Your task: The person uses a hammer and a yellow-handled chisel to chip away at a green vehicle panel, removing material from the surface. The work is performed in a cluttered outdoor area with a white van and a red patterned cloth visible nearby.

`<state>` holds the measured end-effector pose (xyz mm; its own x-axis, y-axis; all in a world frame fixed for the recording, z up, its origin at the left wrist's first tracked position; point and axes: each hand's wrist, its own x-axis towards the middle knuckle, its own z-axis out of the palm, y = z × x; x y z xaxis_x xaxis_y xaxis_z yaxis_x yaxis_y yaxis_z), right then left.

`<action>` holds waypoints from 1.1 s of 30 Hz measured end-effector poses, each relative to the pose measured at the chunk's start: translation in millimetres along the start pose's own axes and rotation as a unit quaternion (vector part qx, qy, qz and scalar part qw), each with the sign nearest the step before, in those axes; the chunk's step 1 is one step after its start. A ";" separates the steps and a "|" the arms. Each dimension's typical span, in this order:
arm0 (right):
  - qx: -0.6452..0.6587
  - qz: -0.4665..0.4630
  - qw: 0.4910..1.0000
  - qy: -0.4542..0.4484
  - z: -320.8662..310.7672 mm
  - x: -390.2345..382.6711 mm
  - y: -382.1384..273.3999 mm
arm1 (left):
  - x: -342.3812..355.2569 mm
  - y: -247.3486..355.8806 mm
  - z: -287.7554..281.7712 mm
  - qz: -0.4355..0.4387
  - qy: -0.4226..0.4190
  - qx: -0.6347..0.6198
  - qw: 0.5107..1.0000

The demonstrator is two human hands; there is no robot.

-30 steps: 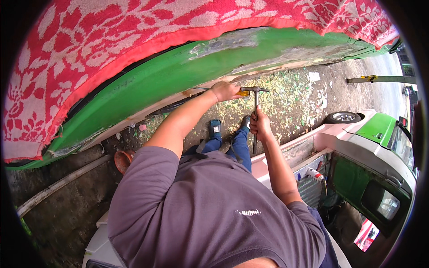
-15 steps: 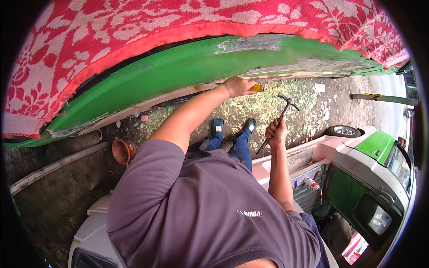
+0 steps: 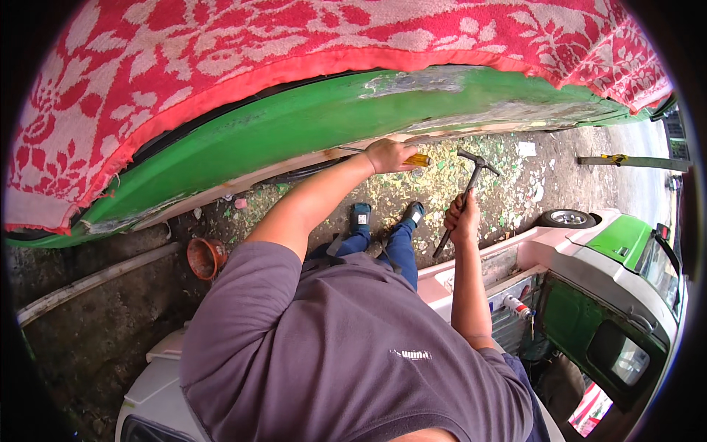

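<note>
My left hand (image 3: 388, 156) is closed round a screwdriver with a clear amber handle (image 3: 418, 159). The handle's butt sticks out to the right of the fist. Its thin shaft (image 3: 352, 149) points left, along the lower edge of a green car panel (image 3: 294, 116); whether the tip touches the panel I cannot tell. My right hand (image 3: 462, 219) grips a dark metal hammer (image 3: 472, 179) by the handle, head up, to the right of the screwdriver and apart from it. Scraped grey patches (image 3: 416, 81) show on the green paint.
A red and pale floral towel (image 3: 294, 44) drapes over the car's top. Yellow and green paint flakes (image 3: 324, 193) litter the ground round my feet. An orange pot (image 3: 205, 258) stands at left. Behind me is a pink, white and green pickup (image 3: 618, 239), with a spray can (image 3: 517, 305) in its bed.
Both hands have shifted slightly down in the picture, still holding the screwdriver and the hammer. The whole view has also moved a little.
</note>
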<state>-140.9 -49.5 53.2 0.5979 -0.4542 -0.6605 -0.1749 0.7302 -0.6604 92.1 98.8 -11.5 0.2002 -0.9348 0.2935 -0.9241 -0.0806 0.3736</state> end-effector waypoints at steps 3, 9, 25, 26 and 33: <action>-0.004 0.010 1.000 0.008 -1.0 -2.2 0.7 | 7.2 8.5 3.1 0.004 -0.019 -0.036 0.999; 0.002 0.008 1.000 0.011 -10.0 -3.9 -5.8 | 2.9 19.5 -17.7 0.015 0.048 -0.049 0.998; -0.057 0.017 0.998 -0.037 16.8 -14.1 -41.3 | -60.1 53.5 -68.5 -0.194 0.074 -0.151 0.966; -0.064 0.012 0.996 -0.053 18.5 -14.4 -45.8 | -62.0 55.6 -69.9 -0.174 0.117 -0.116 0.971; -0.104 0.023 0.989 -0.106 20.7 -2.5 -85.5 | -85.6 69.2 -98.3 -0.286 0.205 0.032 0.936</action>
<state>-111.2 -100.3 118.7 0.7324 -0.2892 -0.6164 -0.3498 0.6169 -0.7051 43.0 207.3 75.7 0.7638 -0.5226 0.3787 -0.6425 -0.5597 0.5234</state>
